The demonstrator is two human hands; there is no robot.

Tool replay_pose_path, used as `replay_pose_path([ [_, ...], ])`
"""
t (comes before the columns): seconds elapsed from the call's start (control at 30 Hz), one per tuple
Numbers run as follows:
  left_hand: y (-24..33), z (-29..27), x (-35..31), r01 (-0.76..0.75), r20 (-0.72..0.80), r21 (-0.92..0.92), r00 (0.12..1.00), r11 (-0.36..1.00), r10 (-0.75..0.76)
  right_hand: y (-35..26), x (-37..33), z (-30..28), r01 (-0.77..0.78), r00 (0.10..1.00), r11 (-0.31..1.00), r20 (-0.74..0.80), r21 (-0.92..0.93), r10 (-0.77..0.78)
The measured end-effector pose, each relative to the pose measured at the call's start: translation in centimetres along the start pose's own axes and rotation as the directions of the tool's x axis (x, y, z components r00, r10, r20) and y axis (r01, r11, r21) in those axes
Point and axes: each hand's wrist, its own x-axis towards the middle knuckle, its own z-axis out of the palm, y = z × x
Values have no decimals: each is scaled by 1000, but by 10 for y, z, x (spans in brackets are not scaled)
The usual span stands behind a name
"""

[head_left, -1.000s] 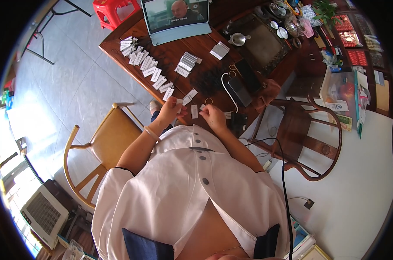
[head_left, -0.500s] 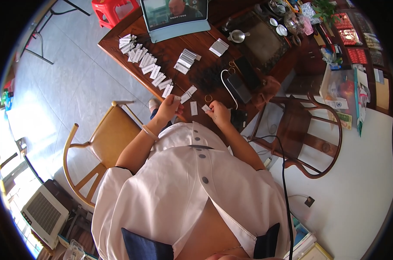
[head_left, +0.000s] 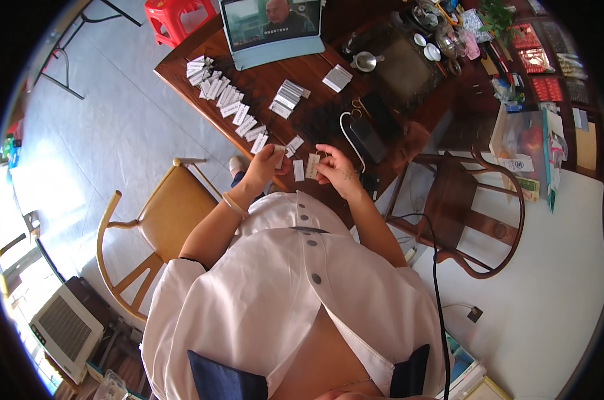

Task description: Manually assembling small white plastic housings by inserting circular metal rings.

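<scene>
My left hand is closed on a small white tag at the table's near edge. Opposite it, my right hand pinches another white tag between thumb and fingers. Between the hands a white tag lies flat on the wood, with further printed tags just beyond. A long overlapping row of white tags runs along the table's left edge, dark strands showing among them. Farther back are two stacks of tags, one in the middle and one to its right.
A tablet in a light-blue case stands at the back of the dark wooden table. To the right are a dark phone-like device with a white cable and a tea tray with a small pitcher. Wooden chairs flank me.
My right hand has moved slightly up and left, and its tag now stands more upright, showing its face. My left hand still grips its tag, a little farther right.
</scene>
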Motion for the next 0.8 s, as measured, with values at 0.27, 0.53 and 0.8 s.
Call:
replay_pose_path([
  [0.27, 14, 19, -11, -114, 29, 129, 993, 985, 111, -20, -2, 19, -73, 996, 895, 86, 439, 39],
  [0.53, 37, 25, -22, -371, 84, 517, 919, 772, 385, -20, -3, 20, -108, 989, 810, 146, 577, 28],
  [0.8, 56, 28, -28, -517, 315, 741, 831, 428, 459, -54, -16, 17, 609, 711, 372, 274, -700, -648],
])
